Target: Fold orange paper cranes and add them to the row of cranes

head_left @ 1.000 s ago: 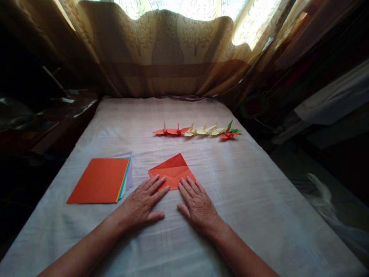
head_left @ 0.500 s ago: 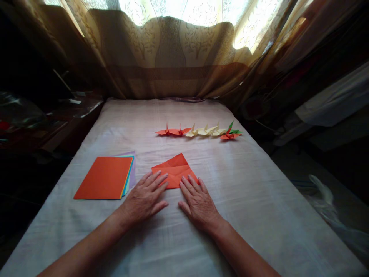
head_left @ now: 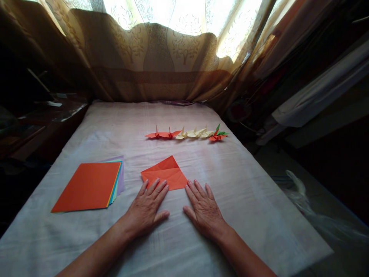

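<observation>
A folded sheet of orange origami paper (head_left: pixel 167 173) lies flat on the cloth in front of me, creases showing across it. My left hand (head_left: pixel 148 207) is open, palm down, its fingertips resting on the paper's lower left part and hiding some of that edge. Beside the paper's right corner, my right hand (head_left: pixel 204 209) lies open and flat, fingers spread. Its index fingertip is at the corner; whether it touches the paper I cannot tell.
A stack of coloured square paper (head_left: pixel 86 186), orange on top, lies to the left. Farther back, several folded paper cranes (head_left: pixel 196 132) in orange, cream and green stand in a row. A white cloth (head_left: pixel 245 231) covers the table. Behind it hangs a patterned curtain (head_left: pixel 161 77).
My right hand has slid off the paper toward its right corner. My left hand has moved slightly lower on the sheet. The whole view has shifted, with things appearing farther left.
</observation>
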`<state>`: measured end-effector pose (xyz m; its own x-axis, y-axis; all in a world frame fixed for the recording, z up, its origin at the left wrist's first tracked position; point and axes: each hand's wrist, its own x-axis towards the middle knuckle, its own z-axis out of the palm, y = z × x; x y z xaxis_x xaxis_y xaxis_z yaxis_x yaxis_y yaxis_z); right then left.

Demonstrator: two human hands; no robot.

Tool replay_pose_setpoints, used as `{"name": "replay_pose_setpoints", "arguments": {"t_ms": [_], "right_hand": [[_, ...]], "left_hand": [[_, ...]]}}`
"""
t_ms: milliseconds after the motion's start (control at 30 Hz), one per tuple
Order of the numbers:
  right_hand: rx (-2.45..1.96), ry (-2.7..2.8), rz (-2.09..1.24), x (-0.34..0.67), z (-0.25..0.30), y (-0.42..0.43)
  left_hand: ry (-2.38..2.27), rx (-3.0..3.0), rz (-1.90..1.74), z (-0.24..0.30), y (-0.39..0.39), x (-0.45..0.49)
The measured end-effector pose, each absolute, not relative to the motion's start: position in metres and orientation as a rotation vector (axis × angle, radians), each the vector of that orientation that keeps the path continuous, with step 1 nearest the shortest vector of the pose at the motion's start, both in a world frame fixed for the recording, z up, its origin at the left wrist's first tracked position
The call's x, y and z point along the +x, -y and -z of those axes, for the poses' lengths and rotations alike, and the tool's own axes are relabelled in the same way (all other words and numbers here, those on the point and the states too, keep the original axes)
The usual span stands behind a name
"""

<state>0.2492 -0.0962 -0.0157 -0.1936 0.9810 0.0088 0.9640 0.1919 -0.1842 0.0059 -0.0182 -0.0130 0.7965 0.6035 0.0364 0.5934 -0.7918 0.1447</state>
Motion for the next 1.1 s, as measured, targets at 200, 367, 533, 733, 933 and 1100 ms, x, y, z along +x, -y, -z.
{"name": "replay_pose_setpoints", "arguments": {"t_ms": [200, 367, 533, 733, 933, 1100], "right_hand": [[-1.924, 2.146, -0.03, 0.265, 0.014, 0.081], [-1.781, 2.212, -0.018, 0.274, 0.002, 0.024], [-1.534, 2.402, 0.13, 0.27, 0.001, -0.026], [-1.275, 2.526, 0.228, 0.279, 0.007, -0.039], [-1.042, 2.546, 0.27, 0.277, 0.003, -0.006], [-0.928, 2.565, 0.117, 0.256, -0.002, 0.02]], "left_hand": [[-0.88, 2.821, -0.048, 0.007, 0.008, 0.003], [-0.711, 2.867, -0.043, -0.005, -0.018, -0.004], [-0.639, 2.944, -0.124, -0.012, -0.036, -0.002], [-0.596, 3.011, -0.157, -0.014, -0.045, 0.0], [-0.699, 3.074, -0.244, -0.021, -0.052, 0.001], [-0.983, 2.932, -0.3, -0.017, -0.024, 0.009]]}}
